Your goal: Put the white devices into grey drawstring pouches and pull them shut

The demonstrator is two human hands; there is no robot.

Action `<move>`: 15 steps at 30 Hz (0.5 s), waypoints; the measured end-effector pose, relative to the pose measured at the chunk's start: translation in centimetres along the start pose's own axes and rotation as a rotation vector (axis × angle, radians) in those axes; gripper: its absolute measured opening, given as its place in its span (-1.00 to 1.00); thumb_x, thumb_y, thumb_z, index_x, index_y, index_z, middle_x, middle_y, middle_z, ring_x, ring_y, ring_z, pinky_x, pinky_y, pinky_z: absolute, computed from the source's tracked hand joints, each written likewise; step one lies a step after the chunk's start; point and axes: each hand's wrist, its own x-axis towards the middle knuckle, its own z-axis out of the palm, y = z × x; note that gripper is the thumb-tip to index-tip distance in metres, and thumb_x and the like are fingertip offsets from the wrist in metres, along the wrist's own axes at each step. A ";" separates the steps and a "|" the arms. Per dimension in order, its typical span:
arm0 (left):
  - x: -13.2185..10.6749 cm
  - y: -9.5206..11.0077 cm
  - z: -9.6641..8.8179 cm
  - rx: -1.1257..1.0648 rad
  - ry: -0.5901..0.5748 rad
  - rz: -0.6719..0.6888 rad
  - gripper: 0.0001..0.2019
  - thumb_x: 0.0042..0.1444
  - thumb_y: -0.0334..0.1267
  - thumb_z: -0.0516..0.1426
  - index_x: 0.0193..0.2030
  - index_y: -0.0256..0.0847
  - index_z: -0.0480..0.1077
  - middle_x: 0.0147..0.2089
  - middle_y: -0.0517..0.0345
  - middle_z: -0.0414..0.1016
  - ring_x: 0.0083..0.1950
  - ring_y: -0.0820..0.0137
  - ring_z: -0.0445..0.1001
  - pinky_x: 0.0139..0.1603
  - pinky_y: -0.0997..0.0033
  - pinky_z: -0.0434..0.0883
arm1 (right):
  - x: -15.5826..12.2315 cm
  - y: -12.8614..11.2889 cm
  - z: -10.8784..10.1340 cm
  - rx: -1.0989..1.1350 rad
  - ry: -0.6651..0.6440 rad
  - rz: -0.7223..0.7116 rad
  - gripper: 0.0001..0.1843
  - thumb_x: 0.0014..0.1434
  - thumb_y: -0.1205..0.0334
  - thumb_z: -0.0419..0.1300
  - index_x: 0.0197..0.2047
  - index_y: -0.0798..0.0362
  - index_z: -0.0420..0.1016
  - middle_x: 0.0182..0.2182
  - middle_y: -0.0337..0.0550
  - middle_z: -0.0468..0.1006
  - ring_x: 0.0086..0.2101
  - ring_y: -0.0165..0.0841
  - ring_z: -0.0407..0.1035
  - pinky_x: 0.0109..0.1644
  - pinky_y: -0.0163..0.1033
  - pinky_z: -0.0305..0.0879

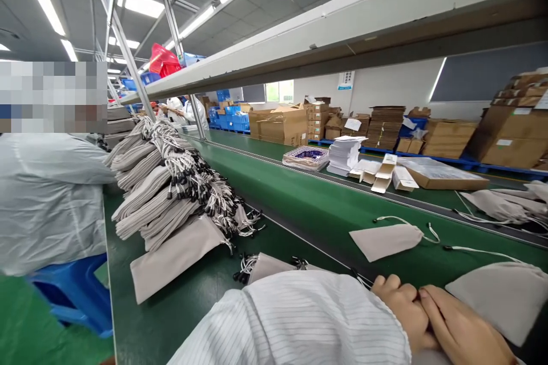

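My left hand [400,305] sits at the bottom edge, coming out of a white striped sleeve [308,319], with its fingers curled in and nothing visible in it. My right hand [464,333] lies flat against it, fingers stretched toward the left. A grey drawstring pouch [505,296] lies just right of my right hand, its edge running under the hand. Whether the hand grips it is hidden. Another grey pouch [385,240] with a white cord lies on the green belt [299,194] a little beyond my hands.
A tall stack of grey pouches [166,199] with black-tipped cords is piled at the left, with single pouches [175,259] in front. A person in a white coat [47,199] sits at far left on a blue stool [72,291]. White cartons [385,174], paper stacks and cardboard boxes [278,124] lie beyond the belt.
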 end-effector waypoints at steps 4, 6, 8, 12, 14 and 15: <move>-0.1 0.0 -0.3 -0.005 -0.009 -0.009 -0.69 -0.05 0.01 -0.07 -0.46 -0.23 0.19 -0.47 0.20 0.19 -0.40 0.39 0.10 -0.53 0.37 -0.04 | -0.1 0.4 0.4 -0.015 0.033 -0.021 -0.62 0.17 0.11 -0.27 -0.47 0.06 0.25 -0.50 -0.13 0.36 -0.45 -0.35 0.29 -0.41 -0.28 0.16; -0.1 0.0 -0.4 -0.005 0.000 -0.005 -0.70 -0.05 0.00 -0.07 -0.47 -0.23 0.17 -0.45 0.22 0.20 -0.40 0.40 0.10 -0.52 0.37 -0.04 | -0.1 0.4 0.6 -0.025 0.082 -0.057 -0.61 0.18 0.12 -0.29 -0.43 0.08 0.26 -0.46 -0.11 0.38 -0.45 -0.36 0.30 -0.42 -0.30 0.16; -0.1 -0.1 -0.5 -0.004 0.015 0.002 -0.70 -0.04 0.01 -0.08 -0.46 -0.22 0.17 -0.44 0.24 0.21 -0.39 0.40 0.10 -0.51 0.37 -0.04 | -0.2 0.4 0.9 -0.043 0.127 -0.077 -0.59 0.19 0.13 -0.32 -0.40 0.09 0.27 -0.41 -0.10 0.39 -0.46 -0.37 0.30 -0.43 -0.31 0.16; -0.1 -0.2 -0.6 0.001 -0.013 0.000 -0.69 -0.06 0.02 -0.06 -0.45 -0.21 0.18 -0.43 0.25 0.21 -0.38 0.40 0.09 -0.51 0.37 -0.03 | -0.3 0.9 1.2 -0.047 0.120 -0.063 -0.58 0.19 0.12 -0.34 -0.37 0.08 0.25 -0.41 -0.13 0.39 -0.47 -0.40 0.30 -0.45 -0.34 0.16; 0.0 -0.2 -0.8 0.001 -0.047 -0.007 -0.70 -0.07 0.02 -0.05 -0.43 -0.21 0.20 -0.42 0.24 0.22 -0.37 0.39 0.10 -0.50 0.37 -0.01 | -0.2 1.2 1.2 -0.041 0.064 -0.073 -0.62 0.19 0.11 -0.30 -0.38 0.07 0.25 -0.49 -0.18 0.37 -0.50 -0.43 0.29 -0.50 -0.37 0.14; 0.1 -0.2 -1.0 0.002 -0.066 -0.009 -0.70 -0.06 0.02 -0.06 -0.42 -0.20 0.21 -0.42 0.23 0.22 -0.36 0.38 0.10 -0.49 0.37 0.00 | -0.1 1.3 1.0 -0.044 0.032 -0.083 -0.64 0.19 0.11 -0.28 -0.41 0.06 0.24 -0.53 -0.21 0.35 -0.53 -0.44 0.29 -0.53 -0.38 0.12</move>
